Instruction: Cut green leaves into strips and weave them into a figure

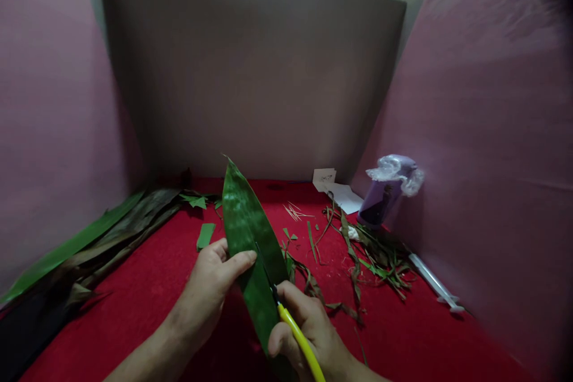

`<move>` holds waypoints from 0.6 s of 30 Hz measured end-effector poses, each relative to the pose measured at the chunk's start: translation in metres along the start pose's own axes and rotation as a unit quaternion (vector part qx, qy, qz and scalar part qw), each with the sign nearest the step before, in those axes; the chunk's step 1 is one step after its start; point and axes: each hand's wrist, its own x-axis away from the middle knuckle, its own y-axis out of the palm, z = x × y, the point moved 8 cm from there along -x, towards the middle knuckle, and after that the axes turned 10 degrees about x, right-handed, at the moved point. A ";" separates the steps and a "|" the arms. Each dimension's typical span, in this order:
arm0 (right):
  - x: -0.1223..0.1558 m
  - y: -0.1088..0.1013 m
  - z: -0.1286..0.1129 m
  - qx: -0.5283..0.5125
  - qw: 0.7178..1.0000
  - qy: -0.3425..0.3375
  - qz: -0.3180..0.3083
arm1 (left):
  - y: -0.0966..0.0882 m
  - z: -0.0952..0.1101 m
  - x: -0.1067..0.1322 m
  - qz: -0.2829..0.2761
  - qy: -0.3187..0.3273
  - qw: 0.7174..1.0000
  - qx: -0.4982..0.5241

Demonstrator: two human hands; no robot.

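A large, pointed green leaf [244, 206] stands upright in front of me, its tip toward the back wall. My left hand [212, 277] pinches its left edge, thumb on the front face and fingers behind. In my right hand [308, 322] is a pair of yellow-handled scissors [298, 334], fingers wrapped round the grip. Their narrow dark blade lies along the middle of the leaf, pointing up toward its tip. The far side of the scissors is hidden by my right hand and the leaf. The leaf's lower end passes behind my right thumb.
Long green and dried leaves [129, 227] lie along the left side of the red cloth [134, 298]. Leaf scraps [206, 236], toothpicks [295, 212] and dried strips [353, 262] are scattered about. To the right are white paper [344, 197], a purple container [380, 200] and a syringe [432, 280].
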 end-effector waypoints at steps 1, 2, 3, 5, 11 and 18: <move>0.000 0.000 0.001 -0.003 1.000 0.002 0.001 | -0.001 0.001 0.000 0.007 0.002 1.000 0.005; 0.000 0.000 0.001 -0.006 1.000 0.005 0.001 | -0.002 0.003 0.000 0.016 0.006 1.000 0.011; 0.001 0.001 0.002 -0.010 1.000 0.008 -0.001 | -0.003 0.005 0.000 0.025 0.010 0.999 0.017; 0.001 0.001 0.002 -0.019 1.000 0.010 -0.004 | -0.005 0.007 -0.001 0.042 0.010 0.999 0.023; 0.000 0.001 -0.006 -0.025 1.000 0.003 -0.011 | -0.008 0.007 -0.003 0.059 0.008 0.998 0.006; 0.002 0.002 -0.016 -0.014 0.999 -0.009 -0.038 | -0.006 0.009 -0.001 0.055 0.009 0.998 0.004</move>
